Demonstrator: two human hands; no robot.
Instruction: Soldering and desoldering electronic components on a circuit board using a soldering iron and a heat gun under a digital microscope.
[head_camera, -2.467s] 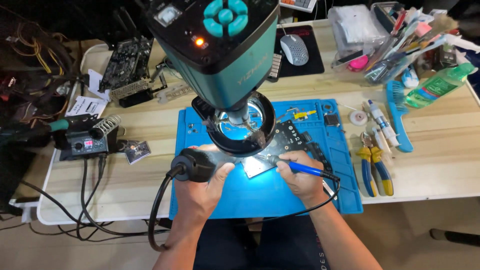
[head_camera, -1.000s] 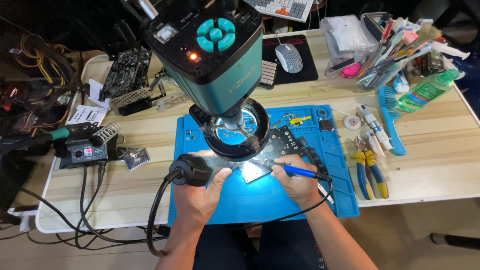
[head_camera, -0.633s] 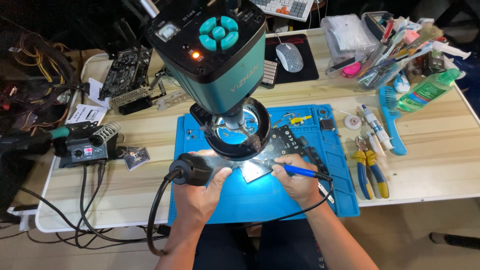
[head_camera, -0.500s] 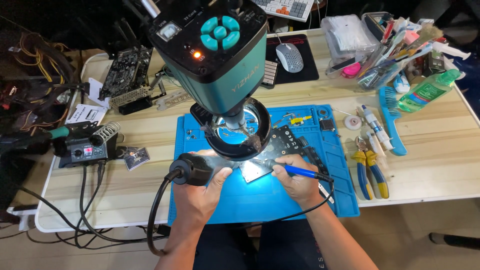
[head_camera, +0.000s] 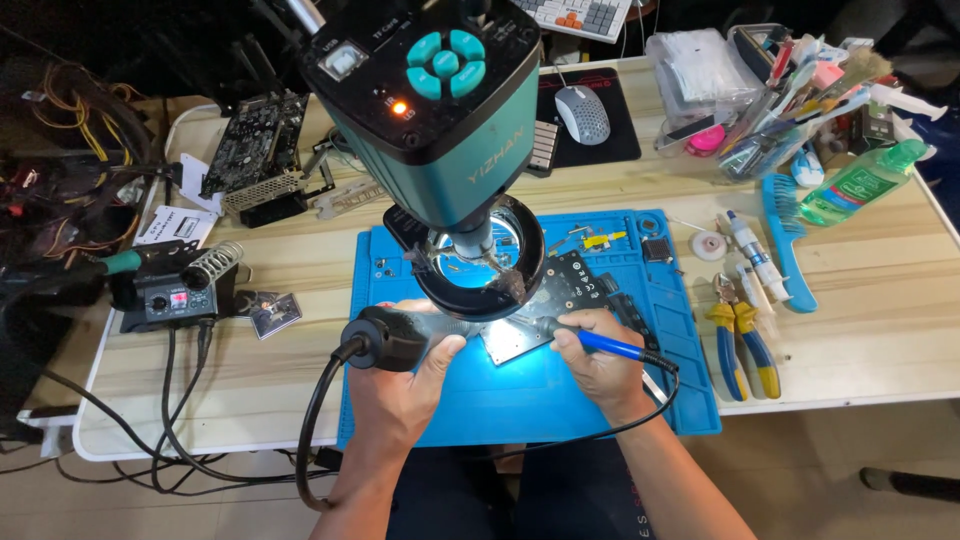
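My left hand (head_camera: 405, 380) grips a black hot-air handle (head_camera: 385, 340) with a thick black cable, its tip pointing under the lit ring light. My right hand (head_camera: 600, 365) holds a blue-handled soldering iron (head_camera: 610, 346) like a pen, its tip at a dark circuit board (head_camera: 575, 290) lying on the blue work mat (head_camera: 520, 400). A teal microscope head (head_camera: 435, 110) hangs over the board and hides part of it.
A soldering station (head_camera: 170, 300) stands left of the mat, a graphics card (head_camera: 245, 150) behind it. Pliers (head_camera: 740, 345), tubes and a blue brush (head_camera: 785, 240) lie to the right. A mouse (head_camera: 582, 112), a green bottle (head_camera: 855, 185) and a tool-filled bin (head_camera: 770, 100) sit at the back.
The view has shifted slightly; both hands stay over the board with the same tools, the iron tip held at nearly the same spot.
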